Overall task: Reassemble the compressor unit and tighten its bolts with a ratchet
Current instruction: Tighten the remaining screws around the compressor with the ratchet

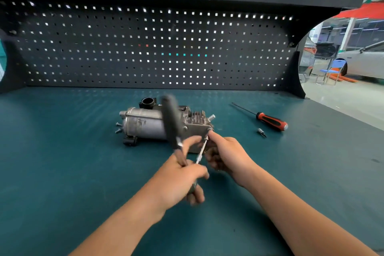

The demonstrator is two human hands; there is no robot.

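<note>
The grey metal compressor unit lies on its side on the teal bench mat. My left hand grips the ratchet, whose dark handle stands blurred in front of the unit. A thin silver extension bar runs from the ratchet head up to a bolt at the unit's near right corner. My right hand holds the unit's right end, its forefinger touching the bar's tip by the bolt. Two bolts stick out at the unit's left end.
A red-and-black screwdriver lies to the right of the unit, with a small bit just in front of it. A dark pegboard closes the back of the bench. The bench's right edge opens onto a workshop floor.
</note>
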